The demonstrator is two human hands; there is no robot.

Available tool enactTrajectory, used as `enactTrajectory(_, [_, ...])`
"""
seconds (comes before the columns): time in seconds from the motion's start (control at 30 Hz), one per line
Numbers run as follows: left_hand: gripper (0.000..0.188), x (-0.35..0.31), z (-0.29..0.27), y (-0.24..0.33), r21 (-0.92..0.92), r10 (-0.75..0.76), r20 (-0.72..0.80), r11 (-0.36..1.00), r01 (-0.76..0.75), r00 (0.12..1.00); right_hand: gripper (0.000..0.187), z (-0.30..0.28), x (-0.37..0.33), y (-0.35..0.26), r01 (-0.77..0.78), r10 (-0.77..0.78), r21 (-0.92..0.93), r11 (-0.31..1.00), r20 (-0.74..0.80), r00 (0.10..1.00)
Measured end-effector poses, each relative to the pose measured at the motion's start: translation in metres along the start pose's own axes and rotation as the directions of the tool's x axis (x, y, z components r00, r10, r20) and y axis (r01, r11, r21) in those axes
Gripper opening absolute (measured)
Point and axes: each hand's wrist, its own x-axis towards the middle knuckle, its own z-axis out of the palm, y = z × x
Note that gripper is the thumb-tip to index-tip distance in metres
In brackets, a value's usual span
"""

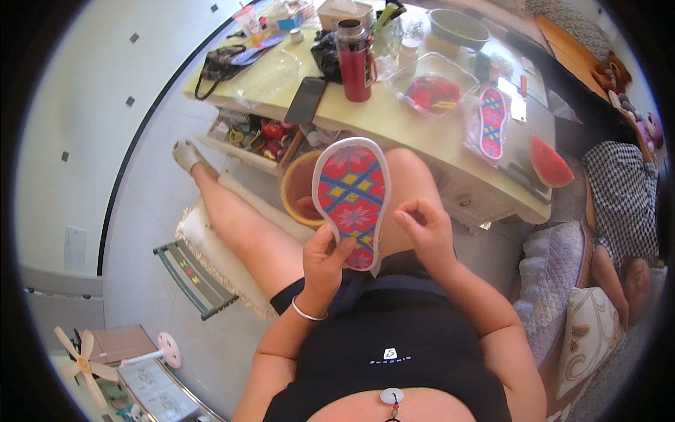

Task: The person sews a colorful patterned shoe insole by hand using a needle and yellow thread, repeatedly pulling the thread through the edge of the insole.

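Note:
My left hand [325, 260] grips the narrower lower end of an embroidered shoe insole [353, 188], thumb on its face. The insole has a white rim and a pattern of red, pink, blue and yellow, and it is held upright above my lap. To its right, apart from it, my right hand [427, 231] is raised with thumb and fingertips pinched together. Whatever those fingertips hold, if anything, is too small to make out. A similar insole [492, 125] lies on a clear wrapper on the table.
On the pale table [422, 129] stand a red thermos [356, 69], a black phone [306, 100], a clear plastic box [402, 83] with red contents and a watermelon slice [550, 163]. Below are an open drawer [242, 145], a yellow-rimmed bin [287, 190] and a small folding stool [193, 278]. A person's checked clothing [622, 186] shows at right.

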Motion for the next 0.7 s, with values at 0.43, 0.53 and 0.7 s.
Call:
enactTrajectory(0.43, [0.028,0.001,0.006,-0.022,-0.036,-0.085,0.098,0.995,0.089,0.992,0.013,0.019,-0.005,0.021,-0.74,0.599,0.6,0.303,0.484,0.638])
enactTrajectory(0.53, [0.027,-0.005,0.005,-0.023,0.069,-0.049,0.129,0.997,0.041,0.99,0.011,0.02,-0.003,0.061,-0.671,0.585,0.684,0.285,0.431,0.687])
enactTrajectory(0.7, [0.024,-0.001,0.006,-0.022,-0.051,-0.225,0.021,0.973,0.226,0.974,0.007,0.014,0.004,0.052,-0.595,0.571,0.759,0.263,0.375,0.731])
